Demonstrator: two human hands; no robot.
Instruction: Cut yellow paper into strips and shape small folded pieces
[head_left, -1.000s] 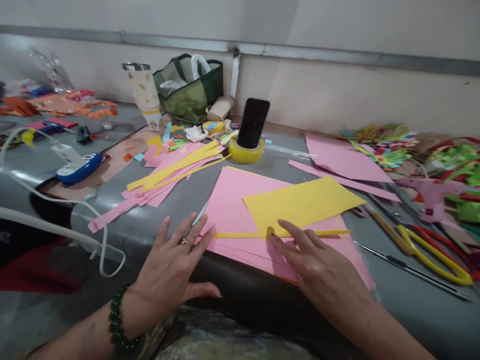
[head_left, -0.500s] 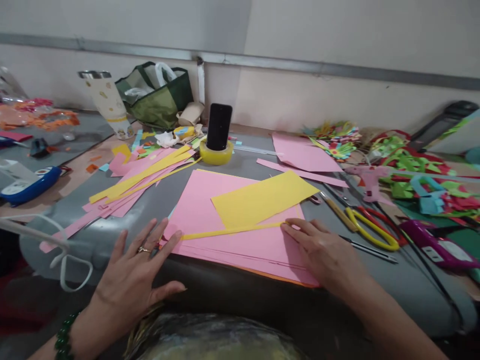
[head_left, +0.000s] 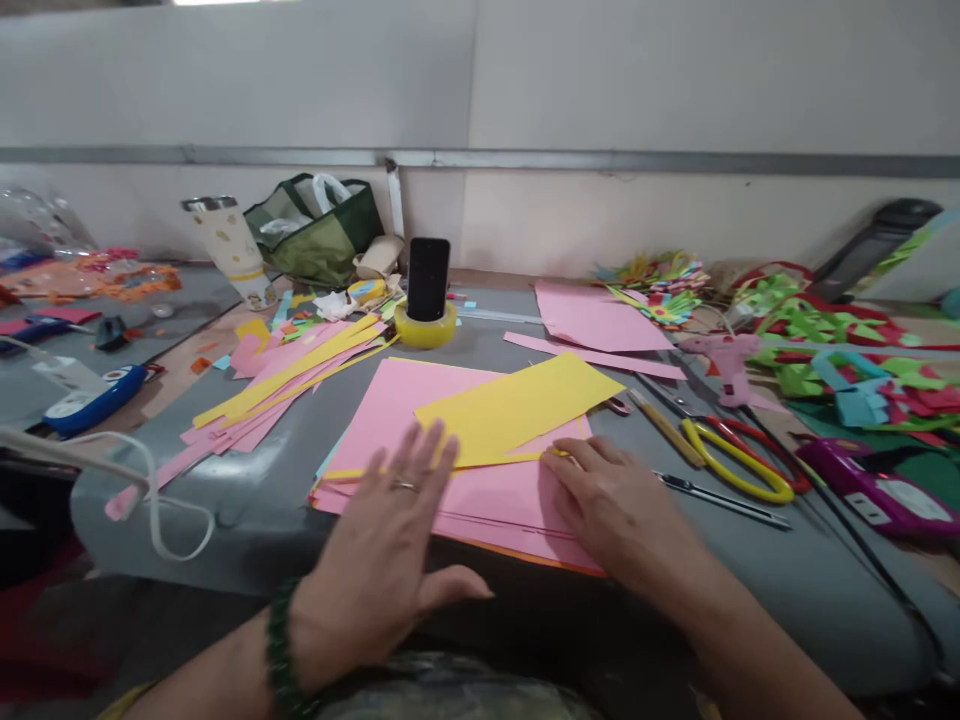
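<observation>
A narrow yellow paper strip [head_left: 499, 461] lies across a stack of pink paper sheets [head_left: 487, 503]. My left hand [head_left: 379, 550], with a ring and a green bead bracelet, is spread flat over the strip's left half; whether it presses down I cannot tell. At the strip's right end, my right hand [head_left: 622, 510] pinches it between thumb and fingers, resting on the pink paper. Just above the strip a wider yellow paper piece [head_left: 517, 405] sits at a slant on the stack. An orange sheet edge shows underneath at the front.
Behind the stack a phone [head_left: 428, 280] stands in a tape roll [head_left: 425, 328]. Cut strips [head_left: 292, 375] lie left. To the right are scissors [head_left: 739, 460], a cutter knife [head_left: 724, 498], a pink glue gun [head_left: 727, 360] and a purple device [head_left: 877, 490]. A tumbler [head_left: 232, 250] stands back left.
My left hand has slid right along the yellow strip, from its left end toward the middle. My right hand stays at the right end. The camera view has tilted up slightly.
</observation>
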